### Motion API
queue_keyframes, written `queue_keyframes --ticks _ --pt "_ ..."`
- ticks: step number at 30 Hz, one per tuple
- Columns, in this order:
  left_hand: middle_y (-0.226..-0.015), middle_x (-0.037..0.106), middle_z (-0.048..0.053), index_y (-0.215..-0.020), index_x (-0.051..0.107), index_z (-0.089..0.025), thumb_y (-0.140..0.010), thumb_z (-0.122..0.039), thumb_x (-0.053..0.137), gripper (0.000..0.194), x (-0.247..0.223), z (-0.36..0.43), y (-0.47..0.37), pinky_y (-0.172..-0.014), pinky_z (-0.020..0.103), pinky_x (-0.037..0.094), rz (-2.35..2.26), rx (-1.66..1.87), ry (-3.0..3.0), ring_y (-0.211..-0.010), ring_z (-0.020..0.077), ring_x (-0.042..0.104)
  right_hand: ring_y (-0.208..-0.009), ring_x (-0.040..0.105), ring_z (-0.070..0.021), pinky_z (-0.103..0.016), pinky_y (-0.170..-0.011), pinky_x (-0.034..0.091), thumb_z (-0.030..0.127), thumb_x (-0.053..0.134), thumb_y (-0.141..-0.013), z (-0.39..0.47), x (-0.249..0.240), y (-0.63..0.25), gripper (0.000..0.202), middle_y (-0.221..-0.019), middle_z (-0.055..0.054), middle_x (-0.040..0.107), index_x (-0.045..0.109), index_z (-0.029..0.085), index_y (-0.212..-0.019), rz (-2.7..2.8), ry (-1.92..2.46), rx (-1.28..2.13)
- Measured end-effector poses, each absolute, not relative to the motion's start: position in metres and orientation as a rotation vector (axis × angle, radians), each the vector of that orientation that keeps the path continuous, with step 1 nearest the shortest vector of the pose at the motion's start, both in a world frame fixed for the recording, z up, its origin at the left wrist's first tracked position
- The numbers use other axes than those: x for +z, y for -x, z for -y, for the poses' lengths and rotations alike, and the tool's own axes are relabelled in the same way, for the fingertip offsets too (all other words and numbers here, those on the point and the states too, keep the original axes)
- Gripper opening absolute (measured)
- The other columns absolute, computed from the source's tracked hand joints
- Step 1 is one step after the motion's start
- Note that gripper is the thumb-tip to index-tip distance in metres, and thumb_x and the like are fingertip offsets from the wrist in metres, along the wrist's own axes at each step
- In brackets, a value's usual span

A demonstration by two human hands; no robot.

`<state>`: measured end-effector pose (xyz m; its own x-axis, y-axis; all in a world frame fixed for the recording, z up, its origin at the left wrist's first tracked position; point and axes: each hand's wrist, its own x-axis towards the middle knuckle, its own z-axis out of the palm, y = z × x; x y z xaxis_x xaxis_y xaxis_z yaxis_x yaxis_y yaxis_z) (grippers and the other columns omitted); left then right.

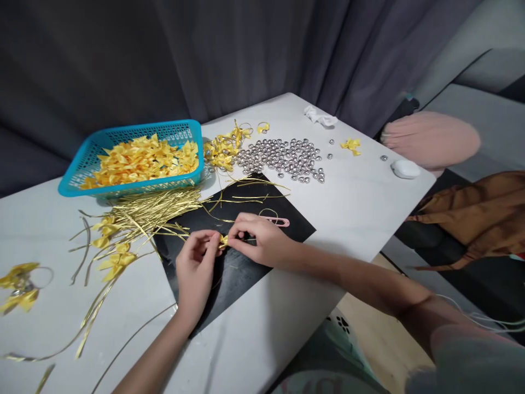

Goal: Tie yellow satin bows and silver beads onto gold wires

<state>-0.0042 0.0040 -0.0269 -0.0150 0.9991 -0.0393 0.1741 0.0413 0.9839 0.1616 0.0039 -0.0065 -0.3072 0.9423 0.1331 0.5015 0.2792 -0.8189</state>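
Over the black mat (pixel 241 284), my left hand (pixel 199 260) and my right hand (pixel 260 238) meet at a small yellow ribbon bow (pixel 223 241). The fingers of my left hand pinch its left side. At its right side, the thumb and fingertips of my right hand are pressed together on it. A thin gold wire loop rises behind my right hand, beside a pink tool (pixel 279 221) lying on the mat. Part of the bow is hidden by my fingers.
A blue basket (pixel 131 191) of yellow bows stands at the back left, with gold twist ties (pixel 159 208) before it. Silver bells (pixel 283 156) are spread at the back. More bows (pixel 117 262) lie left. A white case (pixel 405 169) sits near the right edge.
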Motion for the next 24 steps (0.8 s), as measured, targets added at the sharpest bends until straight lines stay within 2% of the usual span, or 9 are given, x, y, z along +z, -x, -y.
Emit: queue_keyframes --ticks 3,6,11,15,19,24 --pt "-0.077 0.069 0.001 -0.082 0.066 -0.018 -0.070 -0.038 0.074 0.025 -0.026 -0.003 0.003 -0.066 0.024 0.052 -1.396 1.167 -1.193 -0.071 0.0140 0.063 -0.060 0.044 -0.0096 -0.023 -0.061 0.035 0.015 0.060 -0.084 -0.001 -0.016 -0.156 0.010 -0.063 0.004 0.043 0.061 0.014 -0.074 1.838 1.255 0.903" --pt "-0.076 0.071 0.002 -0.081 0.068 -0.017 -0.065 -0.036 0.077 0.027 -0.024 -0.003 0.002 -0.068 0.025 0.052 -1.385 1.167 -1.116 -0.072 0.0150 0.065 -0.058 0.041 -0.0094 -0.023 -0.059 0.033 0.015 0.060 -0.084 -0.002 -0.021 -0.154 0.012 -0.060 0.005 0.038 0.060 0.015 -0.072 1.797 1.254 0.853" --pt "-0.073 0.073 0.003 -0.081 0.070 -0.015 -0.061 -0.034 0.080 0.029 -0.022 -0.004 0.003 -0.068 0.024 0.051 -1.324 1.109 -1.038 -0.070 0.0150 0.066 -0.058 0.040 -0.0097 -0.023 -0.057 0.032 0.018 0.060 -0.084 -0.003 -0.017 -0.156 0.012 -0.060 0.005 0.037 0.058 0.016 -0.072 1.781 1.250 0.962" --pt "-0.072 0.073 0.002 -0.084 0.070 -0.016 -0.062 -0.033 0.079 0.029 -0.024 -0.006 0.005 -0.067 0.022 0.050 -1.306 1.103 -1.001 -0.069 0.0133 0.065 -0.059 0.041 -0.0093 -0.022 -0.056 0.034 0.019 0.060 -0.083 -0.004 -0.012 -0.158 0.010 -0.061 0.005 0.039 0.059 0.015 -0.074 1.905 1.028 1.150" --pt "-0.071 0.072 0.001 -0.083 0.069 -0.016 -0.062 -0.033 0.079 0.028 -0.024 -0.007 0.005 -0.066 0.022 0.049 -1.298 1.112 -1.000 -0.069 0.0128 0.063 -0.059 0.039 -0.0096 -0.022 -0.055 0.033 0.017 0.058 -0.083 -0.005 -0.010 -0.163 0.011 -0.060 0.005 0.037 0.058 0.015 -0.072 1.863 1.132 1.122" --pt "-0.074 0.069 0.000 -0.085 0.068 -0.016 -0.065 -0.035 0.078 0.029 -0.024 -0.008 0.005 -0.066 0.022 0.049 -1.329 1.170 -0.987 -0.071 0.0128 0.063 -0.054 0.037 -0.0069 -0.021 -0.054 0.032 0.016 0.059 -0.082 -0.004 -0.005 -0.170 0.009 -0.061 0.005 0.044 0.062 0.013 -0.073 2.114 0.791 1.538"
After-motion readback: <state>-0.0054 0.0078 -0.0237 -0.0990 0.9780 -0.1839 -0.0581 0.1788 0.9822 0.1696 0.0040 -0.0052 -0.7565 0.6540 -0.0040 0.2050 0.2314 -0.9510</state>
